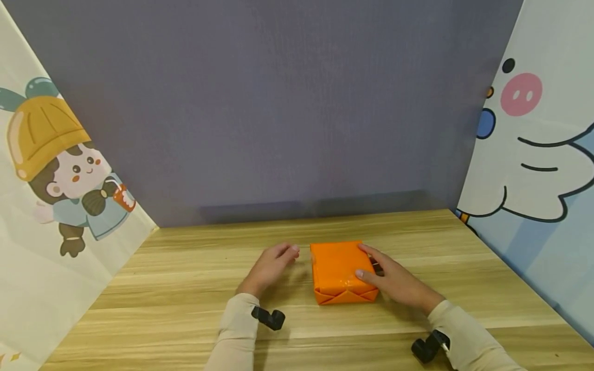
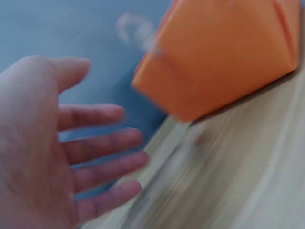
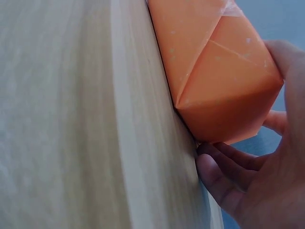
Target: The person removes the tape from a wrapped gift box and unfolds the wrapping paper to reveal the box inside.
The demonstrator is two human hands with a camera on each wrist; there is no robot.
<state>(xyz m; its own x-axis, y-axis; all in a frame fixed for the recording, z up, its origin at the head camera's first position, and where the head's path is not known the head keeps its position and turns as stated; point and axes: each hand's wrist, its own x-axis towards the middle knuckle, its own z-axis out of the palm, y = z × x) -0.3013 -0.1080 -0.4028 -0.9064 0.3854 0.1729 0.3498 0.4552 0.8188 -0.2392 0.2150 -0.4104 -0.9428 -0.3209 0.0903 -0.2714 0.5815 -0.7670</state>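
A box wrapped in glossy orange paper [image 1: 341, 268] rests on the wooden table, its folded end facing me. My right hand [image 1: 401, 281] holds the box at its right side. The thumb lies over the top near the front corner, and another fingertip reaches the far right corner. In the right wrist view, the lower fingers [image 3: 219, 176] curl by the box's bottom edge. To the left, my left hand [image 1: 271, 265] is apart from the box, palm toward it. Its spread fingers [image 2: 102, 143] hold nothing in the left wrist view. Clear tape [image 2: 138, 31] sticks up from the wrapping there.
The wood-grain table [image 1: 162, 288] runs back to a grey panel [image 1: 297, 113]. Cartoon-printed sheets stand on both sides: a left sheet [image 1: 28, 288] and a right sheet [image 1: 524, 170]. Black wrist cameras sit on both beige sleeves.
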